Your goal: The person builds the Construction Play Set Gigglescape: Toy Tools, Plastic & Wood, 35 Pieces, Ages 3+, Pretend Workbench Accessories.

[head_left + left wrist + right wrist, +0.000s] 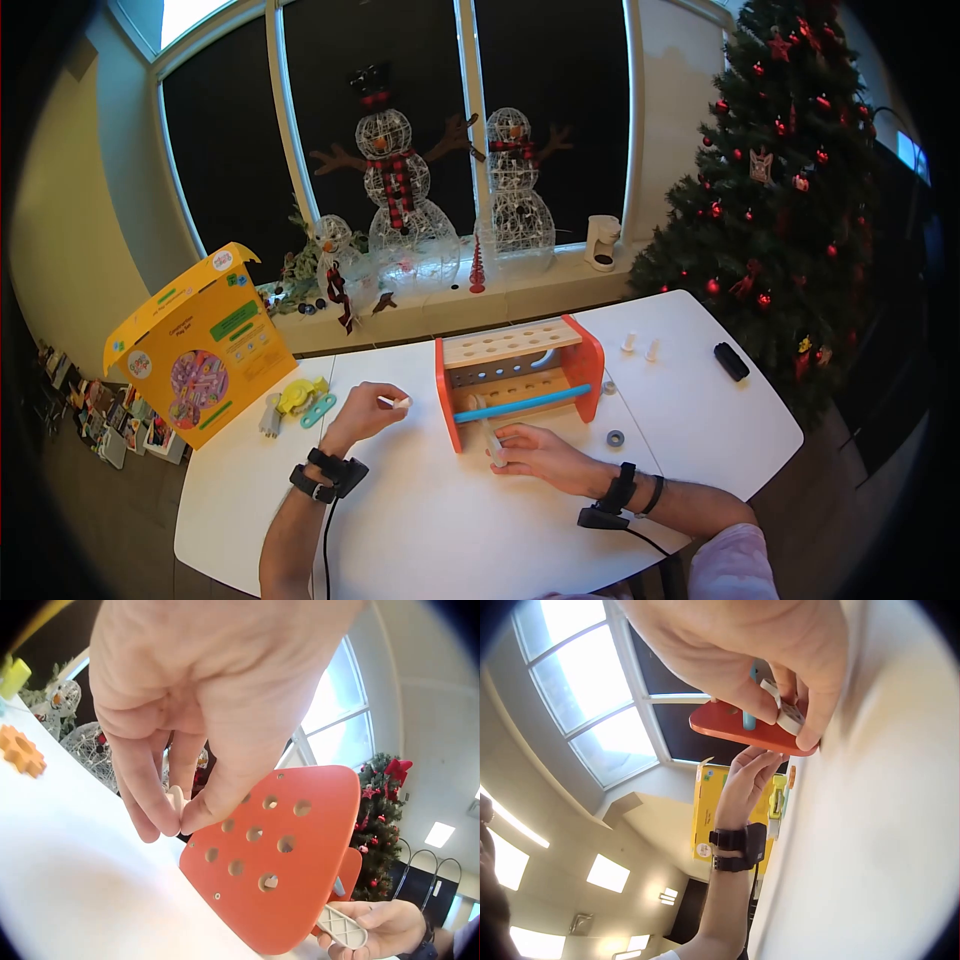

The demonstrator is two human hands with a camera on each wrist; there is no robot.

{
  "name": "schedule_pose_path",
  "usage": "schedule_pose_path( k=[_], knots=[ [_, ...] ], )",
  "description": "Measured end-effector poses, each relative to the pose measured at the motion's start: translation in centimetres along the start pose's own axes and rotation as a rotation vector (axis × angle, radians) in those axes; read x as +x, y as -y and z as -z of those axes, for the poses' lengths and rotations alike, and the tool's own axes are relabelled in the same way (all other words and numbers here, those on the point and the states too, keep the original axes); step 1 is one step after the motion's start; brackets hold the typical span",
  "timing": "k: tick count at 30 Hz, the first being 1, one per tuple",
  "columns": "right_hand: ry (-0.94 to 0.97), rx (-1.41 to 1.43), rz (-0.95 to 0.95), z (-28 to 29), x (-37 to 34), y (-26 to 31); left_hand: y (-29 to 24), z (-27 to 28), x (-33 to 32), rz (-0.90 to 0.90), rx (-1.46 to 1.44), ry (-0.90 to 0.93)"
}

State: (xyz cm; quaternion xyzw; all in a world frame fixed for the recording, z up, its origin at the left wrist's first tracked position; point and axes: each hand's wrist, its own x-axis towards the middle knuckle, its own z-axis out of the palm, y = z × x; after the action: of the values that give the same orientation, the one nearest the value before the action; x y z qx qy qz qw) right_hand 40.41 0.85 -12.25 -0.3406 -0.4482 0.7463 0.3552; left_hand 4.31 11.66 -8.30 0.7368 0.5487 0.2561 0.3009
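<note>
My left hand pinches a small off-white peg with a round flat head between thumb and fingertips, close to the toy workbench's left side. The workbench has red side panels with rows of holes, a wooden top with holes and a blue rod across the front. In front of it, my right hand grips a pale grey toy tool by its flat, ribbed handle. The tool's far end reaches up past the blue rod in the head view, and my fingers hide part of the handle.
Left of the workbench lie yellow, grey and teal toy pieces by a yellow box. An orange gear is there too. Rightward are a grey ring, two white pegs and a black object on the white table.
</note>
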Motion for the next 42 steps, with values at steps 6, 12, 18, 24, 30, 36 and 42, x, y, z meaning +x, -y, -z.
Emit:
schedule_pose_path(
  k=[6,12,18,24,30,36,42],
  knots=[
    [-0.038,-0.004,0.005,0.6,1.7,-0.4,-0.6,-3.1,2.7,-0.135,0.068,-0.021],
    [-0.093,-0.032,0.032,-0.2,2.9,0.5,-0.5,-4.5,4.4,-0.164,0.029,-0.082],
    [-0.067,-0.002,0.085,0.0,4.5,-0.1,-0.5,-4.9,4.5,-0.145,-0.055,-0.07],
    [-0.052,-0.015,0.098,-0.6,5.1,-0.2,0.3,-5.3,5.1,-0.11,-0.141,-0.038],
    [-0.079,-0.029,0.092,-1.7,4.8,0.5,1.1,-5.9,5.6,-0.138,-0.193,-0.03],
    [-0.097,-0.047,0.074,-2.1,4.7,0.8,0.1,-5.6,5.0,-0.124,-0.206,-0.028],
    [-0.105,-0.056,0.091,-1.8,5.2,0.4,-0.3,-5.5,4.8,-0.082,-0.223,-0.011]
  ],
)
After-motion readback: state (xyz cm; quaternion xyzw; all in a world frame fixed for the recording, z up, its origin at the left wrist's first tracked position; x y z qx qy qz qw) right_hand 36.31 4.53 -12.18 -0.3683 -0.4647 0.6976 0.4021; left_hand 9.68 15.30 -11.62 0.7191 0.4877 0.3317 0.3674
